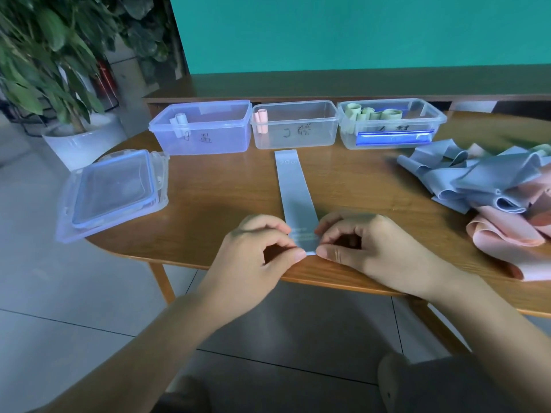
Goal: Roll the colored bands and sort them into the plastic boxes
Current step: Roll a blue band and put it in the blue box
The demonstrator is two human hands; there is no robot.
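Wooden table [226, 186]: hands [310, 251] pinch "20"-marked band [293, 189]

Single head-worn wide-angle view, looking forward and down across the wooden table [208, 186] from its near edge. It's sitting close over the hands, boxes lying farther back.

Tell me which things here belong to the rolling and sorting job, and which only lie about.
Job: flat blue band, left hand, right hand, three boxes, loose bands.
Idle: stacked lids, potted plant.
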